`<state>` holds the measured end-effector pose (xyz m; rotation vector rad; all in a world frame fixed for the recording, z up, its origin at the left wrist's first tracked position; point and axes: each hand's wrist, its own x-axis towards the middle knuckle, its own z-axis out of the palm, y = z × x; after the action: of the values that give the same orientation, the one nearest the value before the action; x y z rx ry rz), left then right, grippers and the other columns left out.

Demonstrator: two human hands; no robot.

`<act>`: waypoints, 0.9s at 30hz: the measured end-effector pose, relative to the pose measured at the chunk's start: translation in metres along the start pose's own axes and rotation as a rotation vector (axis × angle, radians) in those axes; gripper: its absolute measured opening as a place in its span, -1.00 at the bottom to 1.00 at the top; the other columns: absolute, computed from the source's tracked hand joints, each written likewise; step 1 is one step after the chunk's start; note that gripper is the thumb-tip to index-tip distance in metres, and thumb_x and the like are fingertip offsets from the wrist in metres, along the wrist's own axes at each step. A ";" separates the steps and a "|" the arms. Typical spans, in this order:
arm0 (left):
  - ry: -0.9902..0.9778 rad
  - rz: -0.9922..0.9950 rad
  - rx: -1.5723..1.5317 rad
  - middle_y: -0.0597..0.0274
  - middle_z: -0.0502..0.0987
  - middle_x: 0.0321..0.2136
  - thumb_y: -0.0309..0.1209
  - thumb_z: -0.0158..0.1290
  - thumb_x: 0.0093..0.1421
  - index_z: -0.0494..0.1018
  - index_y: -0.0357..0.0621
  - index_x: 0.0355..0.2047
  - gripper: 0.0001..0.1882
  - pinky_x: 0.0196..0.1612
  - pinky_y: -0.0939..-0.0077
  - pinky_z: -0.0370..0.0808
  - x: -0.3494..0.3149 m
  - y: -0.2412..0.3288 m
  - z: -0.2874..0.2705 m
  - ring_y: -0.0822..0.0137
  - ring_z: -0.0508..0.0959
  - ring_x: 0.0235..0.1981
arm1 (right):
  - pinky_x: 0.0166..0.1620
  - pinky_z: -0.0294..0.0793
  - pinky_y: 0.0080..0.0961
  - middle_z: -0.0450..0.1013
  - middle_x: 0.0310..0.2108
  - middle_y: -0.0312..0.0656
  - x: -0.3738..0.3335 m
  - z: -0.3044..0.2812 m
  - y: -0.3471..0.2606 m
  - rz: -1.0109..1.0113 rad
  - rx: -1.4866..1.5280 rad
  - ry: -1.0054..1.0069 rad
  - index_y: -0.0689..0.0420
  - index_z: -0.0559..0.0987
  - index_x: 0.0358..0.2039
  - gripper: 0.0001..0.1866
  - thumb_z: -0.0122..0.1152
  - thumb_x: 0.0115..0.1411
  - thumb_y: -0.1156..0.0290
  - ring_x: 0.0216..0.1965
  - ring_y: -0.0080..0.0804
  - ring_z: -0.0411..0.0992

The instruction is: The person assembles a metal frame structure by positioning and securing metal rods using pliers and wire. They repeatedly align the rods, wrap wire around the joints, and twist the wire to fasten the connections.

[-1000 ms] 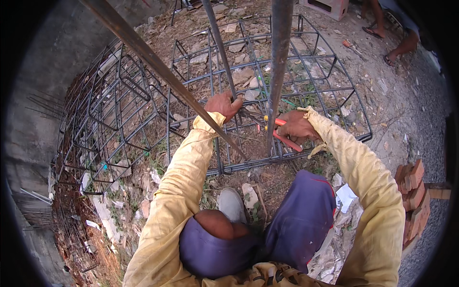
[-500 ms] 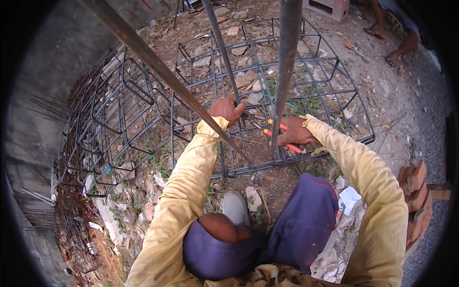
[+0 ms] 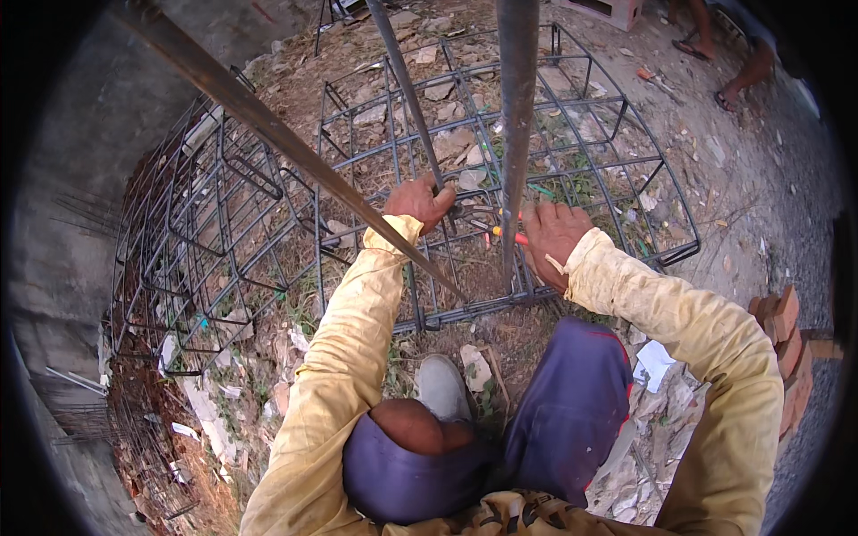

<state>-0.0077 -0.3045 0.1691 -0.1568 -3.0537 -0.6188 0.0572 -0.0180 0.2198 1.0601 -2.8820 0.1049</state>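
My left hand (image 3: 420, 204) is closed around the lower part of a thin upright steel bar (image 3: 407, 85), at a crossing of the rebar cage (image 3: 465, 313). In my right hand (image 3: 556, 239) is a pair of pincers (image 3: 510, 236) with orange-red and yellow handles. The handles are spread, and the dark head points left to the crossing beside my left fingers. What the jaws touch is too small to tell. A thicker upright bar (image 3: 518, 98) passes just left of my right hand. A slanting rusty bar (image 3: 268, 134) crosses in front of my left wrist.
More bent rebar frames (image 3: 192, 259) lie at the left by a concrete wall (image 3: 63, 223). Rubble and weeds cover the ground. Red bricks (image 3: 791, 357) are stacked at the right. At the upper right, another person's legs (image 3: 746, 76) show beside a pale block (image 3: 608, 11).
My right hand has turned and risen, its back now up, and the pincers' head has shifted left to the crossing. My left hand stays at the bar. The view has shifted slightly.
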 end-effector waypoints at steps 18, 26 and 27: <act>0.059 0.065 0.010 -0.28 0.55 -0.52 0.04 -0.05 0.15 0.55 -0.14 -0.23 -0.51 -0.18 -0.05 0.46 -0.003 -0.016 -0.001 -0.29 0.57 -0.35 | -0.42 0.49 -0.36 0.49 -0.61 -0.20 0.057 -0.034 0.015 0.262 0.458 -0.789 0.15 0.60 -0.43 -0.52 0.20 0.13 -0.09 -0.60 -0.32 0.49; -0.008 -0.070 -0.047 -0.28 0.56 -0.48 0.05 -0.07 0.16 0.55 -0.14 -0.19 -0.49 -0.15 -0.05 0.47 -0.005 0.004 -0.015 -0.29 0.57 -0.31 | -0.35 0.53 -0.50 0.54 -0.64 -0.35 0.110 -0.109 0.014 0.004 0.077 -0.832 0.00 0.65 -0.56 -0.78 0.44 -0.07 0.15 -0.57 -0.51 0.50; -0.015 -0.057 -0.066 -0.28 0.57 -0.47 0.05 -0.08 0.17 0.55 -0.14 -0.19 -0.48 -0.15 -0.05 0.47 -0.002 0.008 -0.012 -0.29 0.57 -0.31 | -0.32 0.53 -0.49 0.56 -0.61 -0.39 0.120 -0.119 0.013 0.023 0.030 -0.846 -0.04 0.67 -0.54 -0.81 0.46 -0.08 0.16 -0.53 -0.52 0.51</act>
<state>-0.0054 -0.3019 0.1830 -0.0758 -3.0630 -0.7257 -0.0368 -0.0750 0.3482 1.3212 -3.6214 -0.4011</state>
